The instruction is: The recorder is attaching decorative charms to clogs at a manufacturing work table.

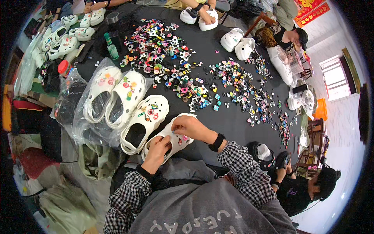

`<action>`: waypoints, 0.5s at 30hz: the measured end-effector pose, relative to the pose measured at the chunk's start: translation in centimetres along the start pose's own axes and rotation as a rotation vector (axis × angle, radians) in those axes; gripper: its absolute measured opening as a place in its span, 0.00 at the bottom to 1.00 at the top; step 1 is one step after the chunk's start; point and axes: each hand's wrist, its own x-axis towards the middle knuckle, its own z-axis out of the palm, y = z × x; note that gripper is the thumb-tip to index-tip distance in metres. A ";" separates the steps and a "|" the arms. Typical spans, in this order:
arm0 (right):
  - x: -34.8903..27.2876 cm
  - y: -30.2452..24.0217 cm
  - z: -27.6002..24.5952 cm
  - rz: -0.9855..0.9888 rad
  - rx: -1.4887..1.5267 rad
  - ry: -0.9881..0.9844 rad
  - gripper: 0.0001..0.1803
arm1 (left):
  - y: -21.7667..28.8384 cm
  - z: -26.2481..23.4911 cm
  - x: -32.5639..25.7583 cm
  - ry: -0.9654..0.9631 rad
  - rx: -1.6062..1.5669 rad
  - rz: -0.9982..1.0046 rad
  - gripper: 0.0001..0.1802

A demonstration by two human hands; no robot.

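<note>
A white clog [180,146] with small charms on its upper lies at the near table edge, between my two hands. My left hand [156,151] is closed on the clog's near side, around its opening. On the upper, my right hand [191,128] bends down with its fingers pinched together; what they hold, if anything, is hidden. Just left stands another white clog [151,112], its upper set with colourful charms. Farther left, a pair of white clogs [127,97] with flower-like charms rests on clear plastic wrap.
Loose colourful charms [159,50] spread over the black table [210,136]. More white clogs [64,46] sit at the far left, near a green bottle [112,50] and a red-lidded jar [64,67]. Other people work around the table; one person's hand touches a white clog [208,23].
</note>
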 end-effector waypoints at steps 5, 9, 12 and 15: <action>1.4 0.6 -0.2 -0.009 0.112 -0.171 0.07 | 0.1 -0.2 0.0 0.016 -0.006 0.013 0.07; 2.4 0.2 -0.8 -0.054 0.074 -0.244 0.08 | 0.2 -0.3 -0.1 0.022 0.005 -0.004 0.08; 3.1 -0.2 -0.8 -0.020 0.099 -0.304 0.10 | 0.3 -0.3 -0.1 0.042 0.024 -0.018 0.09; 3.9 -0.2 -0.9 0.079 -0.039 -0.381 0.19 | 0.2 -0.5 0.1 0.054 0.044 -0.032 0.10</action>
